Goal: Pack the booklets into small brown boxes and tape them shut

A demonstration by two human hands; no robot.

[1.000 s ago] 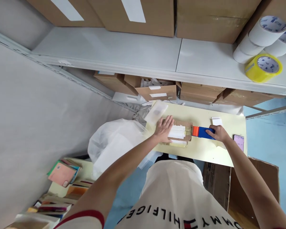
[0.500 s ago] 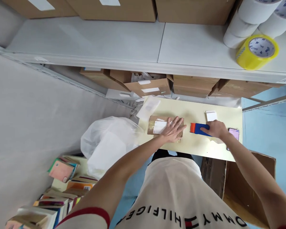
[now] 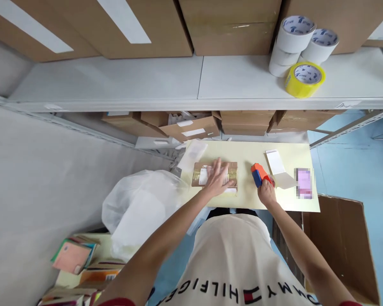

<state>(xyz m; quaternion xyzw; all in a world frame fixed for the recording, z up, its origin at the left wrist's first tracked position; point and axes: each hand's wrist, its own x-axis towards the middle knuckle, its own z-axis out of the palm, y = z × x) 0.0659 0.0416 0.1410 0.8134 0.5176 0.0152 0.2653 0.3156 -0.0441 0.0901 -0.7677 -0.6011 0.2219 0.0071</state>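
Observation:
A small brown parcel [image 3: 196, 180] with a white label and shiny tape lies on the pale yellow table [image 3: 245, 197]. My left hand [image 3: 217, 178] rests on top of it, fingers spread. To the right of the parcel, my right hand [image 3: 267, 192] is wrapped around an orange and blue tape dispenser [image 3: 258, 173], held apart from the parcel. Beyond that hand, a folded white card [image 3: 275, 161] lies on the table. A phone [image 3: 304, 183], blurred out, sits near the right edge.
A shelf [image 3: 140, 80] above the table carries cardboard boxes and rolls of tape, one a yellow roll [image 3: 304, 80]. White plastic bags [image 3: 137, 208] bulge at the table's left, near stacked books [image 3: 73, 255]. An open cardboard box [image 3: 340, 242] stands at lower right.
The tape dispenser has moved left and nearer my body, turning so its orange side shows. My left hand stays spread on the parcel. The whole view has shifted.

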